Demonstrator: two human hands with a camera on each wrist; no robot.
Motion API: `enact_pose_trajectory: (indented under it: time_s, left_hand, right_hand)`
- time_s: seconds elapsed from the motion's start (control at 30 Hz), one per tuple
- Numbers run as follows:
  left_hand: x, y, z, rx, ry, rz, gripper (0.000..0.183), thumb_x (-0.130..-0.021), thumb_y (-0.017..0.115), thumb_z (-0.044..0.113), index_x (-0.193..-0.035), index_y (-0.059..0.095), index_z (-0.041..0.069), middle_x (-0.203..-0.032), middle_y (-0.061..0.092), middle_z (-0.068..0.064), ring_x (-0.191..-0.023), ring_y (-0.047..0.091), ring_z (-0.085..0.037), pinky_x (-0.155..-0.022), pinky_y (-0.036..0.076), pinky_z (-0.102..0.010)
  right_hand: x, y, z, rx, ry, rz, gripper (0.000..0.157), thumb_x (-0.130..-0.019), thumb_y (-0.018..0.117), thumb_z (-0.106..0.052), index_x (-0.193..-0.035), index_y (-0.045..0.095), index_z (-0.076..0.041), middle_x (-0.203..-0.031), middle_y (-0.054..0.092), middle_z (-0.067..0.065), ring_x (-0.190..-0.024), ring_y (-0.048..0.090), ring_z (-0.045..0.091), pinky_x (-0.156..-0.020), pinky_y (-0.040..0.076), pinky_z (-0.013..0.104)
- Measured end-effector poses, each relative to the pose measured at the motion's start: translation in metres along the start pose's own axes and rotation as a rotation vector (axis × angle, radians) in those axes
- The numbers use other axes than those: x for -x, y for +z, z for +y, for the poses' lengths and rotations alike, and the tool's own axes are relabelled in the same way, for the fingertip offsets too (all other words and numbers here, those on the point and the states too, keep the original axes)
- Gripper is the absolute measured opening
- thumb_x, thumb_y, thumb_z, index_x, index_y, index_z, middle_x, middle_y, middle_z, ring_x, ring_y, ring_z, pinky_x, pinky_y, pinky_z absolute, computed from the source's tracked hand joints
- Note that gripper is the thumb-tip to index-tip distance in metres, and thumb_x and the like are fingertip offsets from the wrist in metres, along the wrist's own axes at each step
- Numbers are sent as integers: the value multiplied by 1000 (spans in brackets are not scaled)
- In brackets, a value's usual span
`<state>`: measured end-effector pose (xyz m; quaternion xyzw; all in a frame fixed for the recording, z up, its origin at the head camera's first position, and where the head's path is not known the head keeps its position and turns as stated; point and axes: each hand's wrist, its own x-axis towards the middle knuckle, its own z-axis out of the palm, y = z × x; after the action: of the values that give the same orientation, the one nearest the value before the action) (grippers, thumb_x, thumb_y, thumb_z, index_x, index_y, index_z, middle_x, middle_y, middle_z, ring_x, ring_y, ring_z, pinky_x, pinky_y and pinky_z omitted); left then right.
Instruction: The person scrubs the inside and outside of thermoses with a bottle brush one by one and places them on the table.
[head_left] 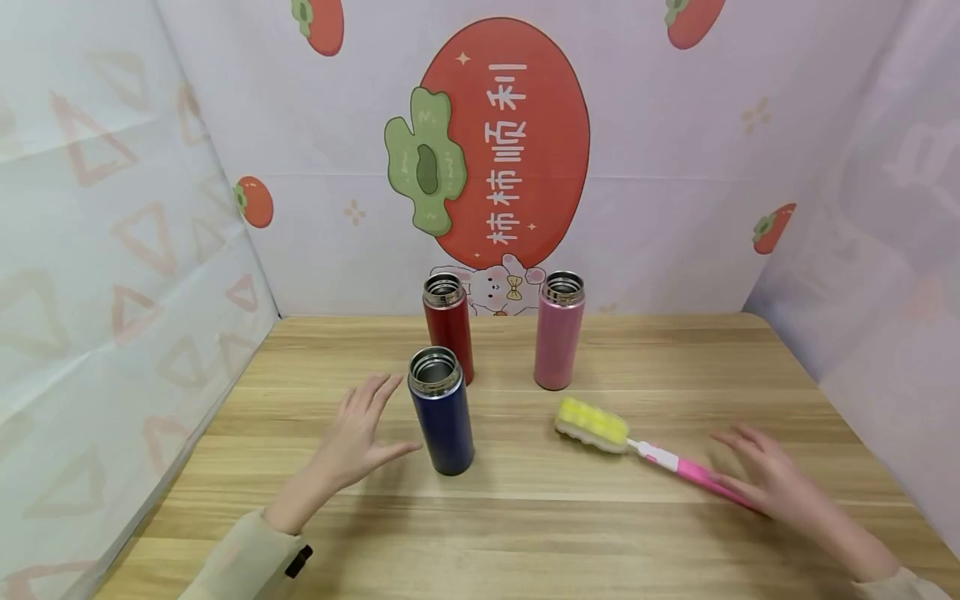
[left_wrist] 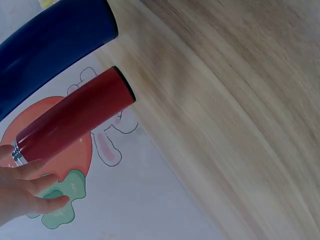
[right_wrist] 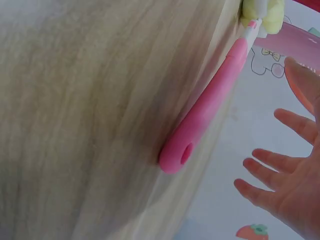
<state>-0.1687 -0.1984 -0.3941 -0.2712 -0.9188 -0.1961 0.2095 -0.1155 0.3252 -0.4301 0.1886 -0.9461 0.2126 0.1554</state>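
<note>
A dark blue, lidless bottle [head_left: 442, 425] stands upright near the middle of the table. My left hand [head_left: 360, 442] is beside it on the left, thumb and fingers spread toward its side, holding nothing. To the right lies a bottle brush with a yellow and white sponge head [head_left: 592, 423] and a pink handle [right_wrist: 210, 100]. Over the handle's lower end hovers my right hand [head_left: 772, 483], slightly blurred in the head view. Its fingers are spread in the right wrist view, with nothing in them.
Behind the blue bottle stands a red lidless bottle [head_left: 450, 329]. A pink lidless bottle [head_left: 557, 342] is to its right, beyond the sponge head. White printed cloth [head_left: 645, 225] hangs behind the wooden table [head_left: 540, 533] and along both sides.
</note>
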Motion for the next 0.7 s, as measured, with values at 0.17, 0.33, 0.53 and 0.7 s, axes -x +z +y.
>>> enact_pose_trajectory:
  time_s: [0.17, 0.33, 0.53, 0.7]
  left_hand:
    - [-7, 7, 9, 214, -95, -19, 88, -65, 74, 40, -133, 33, 2, -129, 42, -19, -119, 37, -34, -94, 28, -54]
    - [-10, 15, 19, 456, -258, -64, 90, -65, 77, 31, -135, 28, 2, -133, 38, -19, -121, 36, -34, -96, 28, -53]
    - [-16, 22, 27, 653, -381, -66, 89, -65, 78, 21, -135, 26, 5, -133, 38, -17, -120, 39, -32, -98, 30, -46]
    - [-23, 18, 42, 785, -439, -76, 90, -67, 76, 8, -137, 20, 3, -131, 39, -20, -119, 40, -32, -97, 32, -45]
  right_hand:
    - [4, 1, 6, -31, 36, 14, 45, -66, 77, -17, -105, 61, -2, -99, 57, 16, -87, 55, 25, -65, 46, 44]
    - [7, 2, 14, -145, 49, -16, 37, -67, 75, -10, -102, 63, -3, -92, 62, 1, -80, 53, -2, -63, 47, 23]
    - [11, 7, 27, -289, 16, -53, 36, -67, 73, -2, -100, 62, 2, -89, 65, -4, -78, 55, -3, -62, 46, 18]
    - [14, 11, 36, -362, -28, -71, 37, -64, 74, 1, -100, 62, 3, -85, 66, 2, -78, 56, -4, -62, 44, 14]
